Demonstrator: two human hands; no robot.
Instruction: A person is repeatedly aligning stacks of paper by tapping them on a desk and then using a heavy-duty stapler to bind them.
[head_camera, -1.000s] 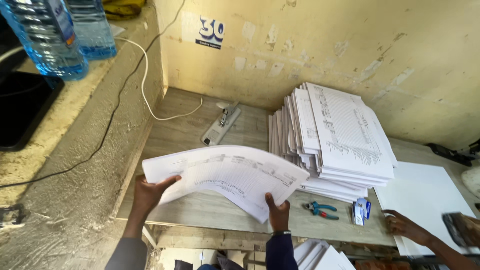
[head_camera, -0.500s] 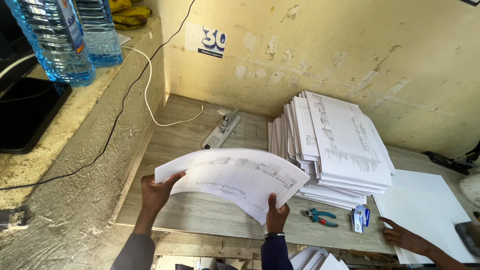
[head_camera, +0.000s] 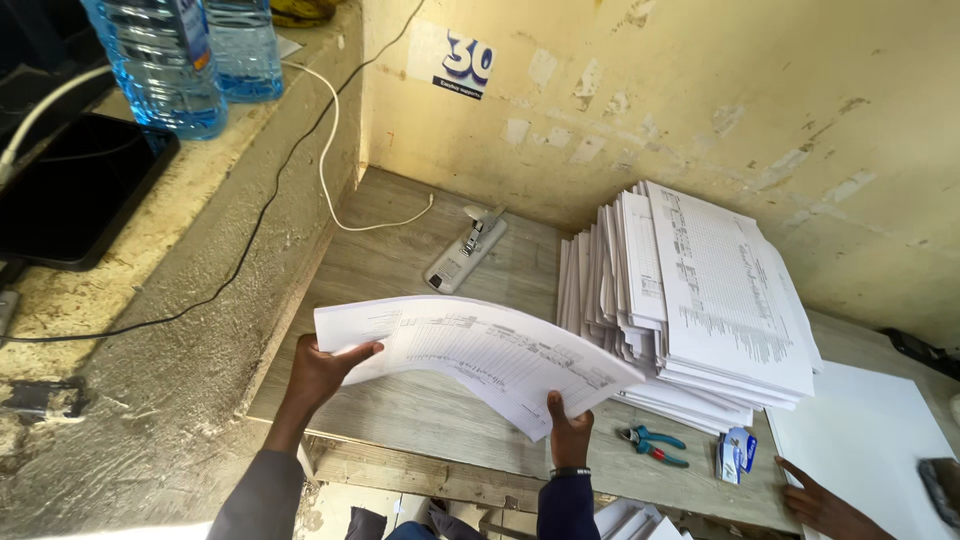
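Note:
I hold a thin sheaf of printed white paper flat above a wooden table. My left hand grips the sheaf's left edge, thumb on top. My right hand grips its near right edge from below. The sheets bow upward in the middle. To the right of the sheaf, a tall fanned stack of printed paper rests on the table against the wall.
A long grey stapler lies behind the sheaf. Blue-handled pliers and a small blue and white box lie by the stack. Another person's hand rests on blank white sheets. Water bottles and cables sit on the left ledge.
The sheaf stays held in both hands and has shifted slightly toward me and right. The other person's hand has moved a little to the left.

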